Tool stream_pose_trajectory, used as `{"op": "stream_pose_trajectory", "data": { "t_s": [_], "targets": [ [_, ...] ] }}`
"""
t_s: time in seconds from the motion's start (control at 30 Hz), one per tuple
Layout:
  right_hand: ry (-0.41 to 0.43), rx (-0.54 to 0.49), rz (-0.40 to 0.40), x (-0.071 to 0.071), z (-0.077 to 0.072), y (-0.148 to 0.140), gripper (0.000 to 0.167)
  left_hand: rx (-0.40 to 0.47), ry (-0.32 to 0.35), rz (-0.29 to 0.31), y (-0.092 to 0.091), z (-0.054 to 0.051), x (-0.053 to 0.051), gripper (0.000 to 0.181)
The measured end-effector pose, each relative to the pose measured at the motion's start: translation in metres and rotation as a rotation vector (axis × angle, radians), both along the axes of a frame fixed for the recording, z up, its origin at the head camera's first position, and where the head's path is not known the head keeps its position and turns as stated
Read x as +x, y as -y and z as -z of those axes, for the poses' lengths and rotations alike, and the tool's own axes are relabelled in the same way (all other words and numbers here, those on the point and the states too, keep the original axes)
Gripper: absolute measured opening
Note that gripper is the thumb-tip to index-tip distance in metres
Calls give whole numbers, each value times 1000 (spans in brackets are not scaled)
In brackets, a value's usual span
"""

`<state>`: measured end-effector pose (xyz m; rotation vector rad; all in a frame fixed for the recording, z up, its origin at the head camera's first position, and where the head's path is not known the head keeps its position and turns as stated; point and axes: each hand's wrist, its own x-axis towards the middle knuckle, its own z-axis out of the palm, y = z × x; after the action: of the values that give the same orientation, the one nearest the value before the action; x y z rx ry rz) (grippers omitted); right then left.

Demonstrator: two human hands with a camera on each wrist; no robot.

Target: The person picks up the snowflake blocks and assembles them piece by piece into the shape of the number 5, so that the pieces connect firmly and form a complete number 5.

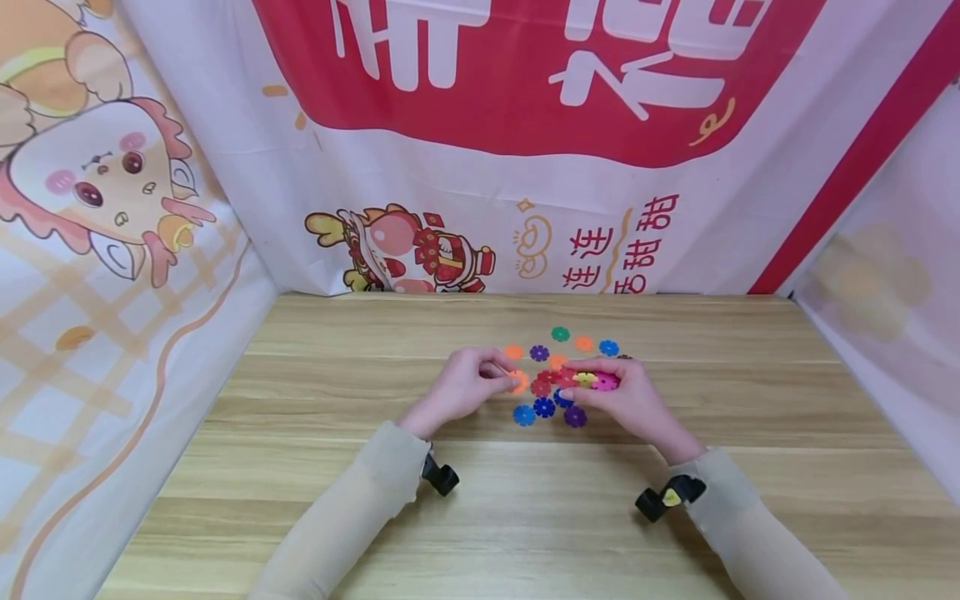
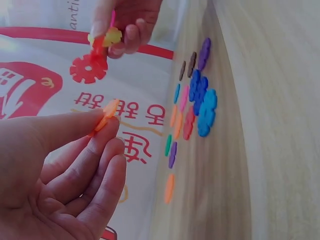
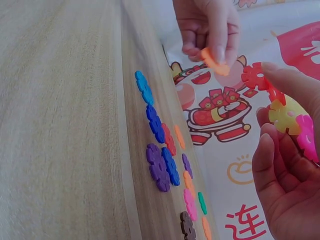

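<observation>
My left hand [image 1: 465, 385] pinches an orange notched flower-shaped plastic disc [image 2: 111, 111] between thumb and fingertips, above the table. Facing it, my right hand [image 1: 633, 402] grips a short chain of joined discs. In the right wrist view, a red disc [image 3: 254, 76] leads the chain, pointing toward the left hand. A second red piece lies behind it, then a yellow disc [image 3: 286, 117] and a pink disc [image 3: 306, 136], partly covered by the fingers. The orange disc is apart from the chain.
Loose discs lie flat below the hands on the wooden table [image 1: 525, 517], among them a light blue one [image 1: 524, 415], a purple one [image 1: 575, 417] and a green one [image 1: 560, 334]. A printed cloth [image 1: 420, 175] hangs along the table's back edge, with more cloth at both sides.
</observation>
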<state>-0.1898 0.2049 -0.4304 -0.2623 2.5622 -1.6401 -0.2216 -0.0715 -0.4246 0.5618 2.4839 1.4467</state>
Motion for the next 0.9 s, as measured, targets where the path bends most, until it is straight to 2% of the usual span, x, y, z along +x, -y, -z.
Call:
{"op": "stream_pose_trajectory", "data": {
  "t_s": [0.33, 0.5, 0.9],
  "targets": [
    [-19, -15, -23, -1, 2, -1, 47, 110, 18, -15, -2, -12, 10, 13],
    [-35, -19, -43, 0, 1, 0, 45, 104, 14, -22, -4, -15, 11, 12],
    [-68, -26, -90, 0, 2, 6, 43, 105, 7, -3, -7, -15, 12, 9]
  ]
}}
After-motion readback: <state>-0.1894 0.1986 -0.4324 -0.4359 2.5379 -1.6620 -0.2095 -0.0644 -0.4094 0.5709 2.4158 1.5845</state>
